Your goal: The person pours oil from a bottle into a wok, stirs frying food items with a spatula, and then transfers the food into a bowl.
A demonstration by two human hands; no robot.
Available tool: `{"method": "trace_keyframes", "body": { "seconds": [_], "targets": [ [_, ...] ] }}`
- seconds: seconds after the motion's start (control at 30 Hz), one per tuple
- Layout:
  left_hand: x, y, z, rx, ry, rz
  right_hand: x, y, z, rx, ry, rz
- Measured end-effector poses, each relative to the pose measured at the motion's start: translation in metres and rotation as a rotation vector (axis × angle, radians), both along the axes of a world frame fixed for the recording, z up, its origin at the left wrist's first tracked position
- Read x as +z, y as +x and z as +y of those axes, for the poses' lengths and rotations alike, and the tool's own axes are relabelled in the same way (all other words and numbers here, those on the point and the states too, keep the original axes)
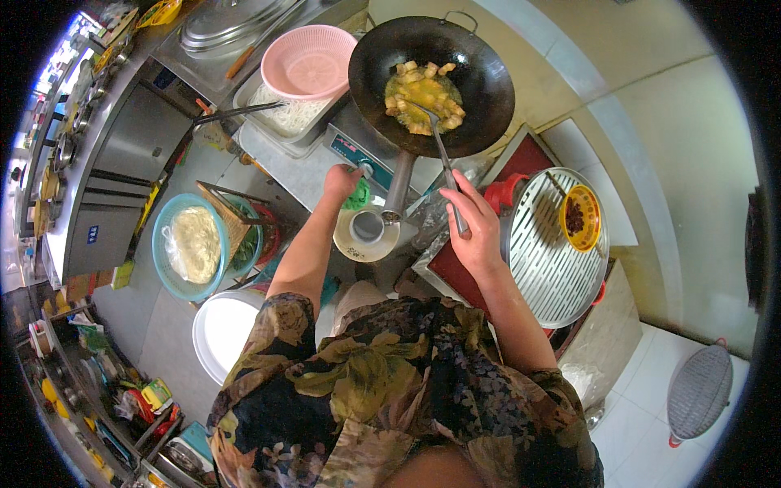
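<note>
My right hand [475, 235] grips the handle of a metal wok spatula [442, 149]. Its blade rests among browned chunks, apparently meat [421, 127], in yellowish oil inside a dark wok [488, 91]. The wok sits on an induction cooker [351, 146], its hollow metal handle [401, 183] pointing toward me. With its fingers at the control knob [366, 169] on the cooker's front panel, my left hand [343, 182] partly hides a green mesh or cloth [358, 195] just below. A pale bucket [348, 244] with a metal cup [367, 227] stands beneath the wok handle.
Left of the wok, a pink colander [310, 58] overlaps a metal tray [250, 91] of white noodles [277, 113], with dark tongs or chopsticks [238, 113] across it. At right, a slotted steamer lid [549, 274] carries a yellow bowl [589, 235]. Blue baskets [161, 256] and a white bucket [204, 332] stand left.
</note>
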State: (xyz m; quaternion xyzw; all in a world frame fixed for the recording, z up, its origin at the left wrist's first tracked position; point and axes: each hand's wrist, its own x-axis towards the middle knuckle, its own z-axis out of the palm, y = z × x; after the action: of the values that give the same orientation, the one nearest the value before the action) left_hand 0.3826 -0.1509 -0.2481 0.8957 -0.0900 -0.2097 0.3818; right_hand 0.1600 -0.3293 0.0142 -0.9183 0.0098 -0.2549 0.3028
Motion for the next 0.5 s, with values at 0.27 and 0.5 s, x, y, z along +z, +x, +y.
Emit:
{"method": "trace_keyframes", "body": {
  "seconds": [0.27,0.5],
  "targets": [
    [-0.004,0.001,0.006,0.069,-0.029,0.078,-0.002,0.003,0.003,0.021,0.011,0.02],
    [0.085,-0.04,0.024,0.111,-0.269,0.033,0.003,0.052,-0.026,0.048,-0.122,0.006]
  ]
}}
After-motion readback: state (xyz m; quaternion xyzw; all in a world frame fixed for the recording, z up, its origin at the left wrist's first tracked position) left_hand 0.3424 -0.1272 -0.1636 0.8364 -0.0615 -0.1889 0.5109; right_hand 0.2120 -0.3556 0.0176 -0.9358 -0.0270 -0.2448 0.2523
